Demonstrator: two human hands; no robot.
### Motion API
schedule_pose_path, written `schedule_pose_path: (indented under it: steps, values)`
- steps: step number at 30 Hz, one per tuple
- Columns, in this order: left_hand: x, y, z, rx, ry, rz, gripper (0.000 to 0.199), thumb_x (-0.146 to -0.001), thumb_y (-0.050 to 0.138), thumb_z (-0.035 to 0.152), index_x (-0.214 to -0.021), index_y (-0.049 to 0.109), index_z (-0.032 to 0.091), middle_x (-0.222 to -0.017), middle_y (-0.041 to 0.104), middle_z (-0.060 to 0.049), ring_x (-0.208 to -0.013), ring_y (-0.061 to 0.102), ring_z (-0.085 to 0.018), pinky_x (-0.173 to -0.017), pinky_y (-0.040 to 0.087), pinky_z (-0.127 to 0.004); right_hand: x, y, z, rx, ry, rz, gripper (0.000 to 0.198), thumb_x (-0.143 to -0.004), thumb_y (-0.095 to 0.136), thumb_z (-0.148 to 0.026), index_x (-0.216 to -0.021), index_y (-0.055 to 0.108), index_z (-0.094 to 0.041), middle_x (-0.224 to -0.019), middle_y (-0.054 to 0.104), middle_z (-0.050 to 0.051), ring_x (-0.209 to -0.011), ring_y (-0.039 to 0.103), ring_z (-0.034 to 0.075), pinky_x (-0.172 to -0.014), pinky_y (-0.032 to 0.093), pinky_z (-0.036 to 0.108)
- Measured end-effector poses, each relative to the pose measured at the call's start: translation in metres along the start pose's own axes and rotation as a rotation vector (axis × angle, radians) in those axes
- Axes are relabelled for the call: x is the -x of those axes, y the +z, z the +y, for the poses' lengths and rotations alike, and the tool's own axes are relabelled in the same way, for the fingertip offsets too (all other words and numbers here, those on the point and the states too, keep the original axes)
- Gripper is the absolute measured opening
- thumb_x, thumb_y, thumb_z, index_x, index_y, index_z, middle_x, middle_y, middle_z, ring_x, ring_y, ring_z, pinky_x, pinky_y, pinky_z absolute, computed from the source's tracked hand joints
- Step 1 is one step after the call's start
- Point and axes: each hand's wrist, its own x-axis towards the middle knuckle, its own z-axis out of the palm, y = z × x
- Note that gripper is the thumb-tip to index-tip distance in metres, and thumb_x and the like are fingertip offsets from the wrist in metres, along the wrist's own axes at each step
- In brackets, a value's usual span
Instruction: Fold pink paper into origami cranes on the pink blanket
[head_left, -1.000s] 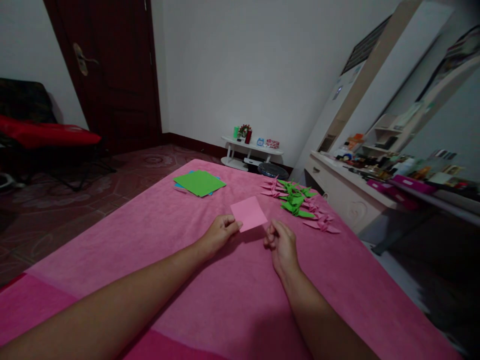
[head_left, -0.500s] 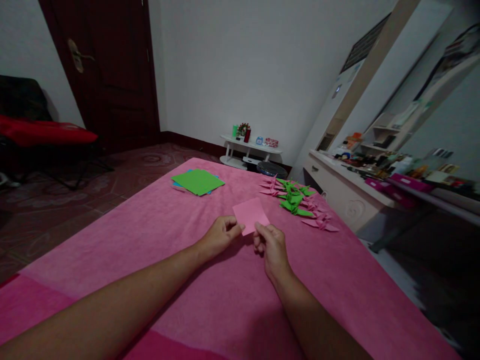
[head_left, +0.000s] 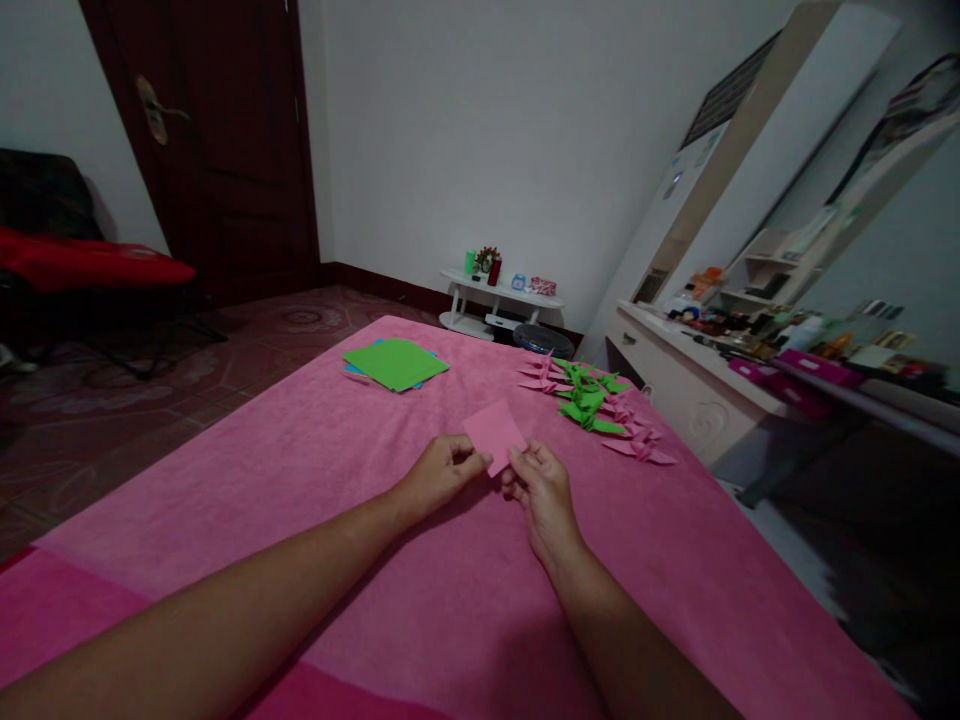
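The pink square of origami paper (head_left: 495, 430) is supported by both hands just above the pink plush cloth (head_left: 315, 480), midway between the paper stack and the crane group. It is turned cornerwise, with one corner directed toward the person.

Left hand (head_left: 441, 470): closed in a pinch, thumb on the upper face, gripping the near left edge of the sheet. The remaining fingers are curled in.

Right hand (head_left: 546, 485): closed in a pinch, thumb on the upper face, gripping the near right edge. The other fingers are bent below the sheet (their exact contact with its underside cannot be determined). The two thumbs are near each other but apart.

Stack of square paper (head_left: 396, 364): lies flat on the cloth, beyond and to the left of the left hand. A green sheet is uppermost; blue and pink edges project beneath it.

Folded paper cranes (head_left: 591, 410): grouped on the cloth beyond and to the right of the right hand, some green and some pink. Their wings are spread, and several units overlap in view.
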Motion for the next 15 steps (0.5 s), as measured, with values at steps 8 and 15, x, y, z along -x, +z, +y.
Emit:
schedule_pose_path:
  steps: [8, 15]
  values:
    - [0.0025, -0.0008, 0.0071, 0.08, 0.029, -0.073, 0.042, -0.081, 0.053, 0.05, -0.066, 0.057, 0.011, -0.05, 0.049, 0.002, -0.042, 0.042, -0.007, -0.043, 0.029, -0.019, -0.003, -0.0036, 0.0025, -0.131, 0.037, -0.025, 0.027, -0.068, 0.072, -0.029, -0.084, 0.054, -0.017, -0.052, 0.054, -0.006, -0.042, 0.046, 0.006, -0.042, 0.035, 0.017]
    - [0.0027, -0.0012, 0.007, 0.108, 0.014, -0.09, 0.044, -0.082, 0.05, 0.053, -0.07, 0.059, 0.011, -0.048, 0.05, 0.002, -0.039, 0.042, -0.006, -0.042, 0.027, -0.018, -0.0025, -0.0027, 0.0015, -0.18, 0.041, -0.069, 0.029, -0.069, 0.071, -0.027, -0.091, 0.054, -0.018, -0.054, 0.054, -0.006, -0.044, 0.046, 0.007, -0.043, 0.035, 0.017]
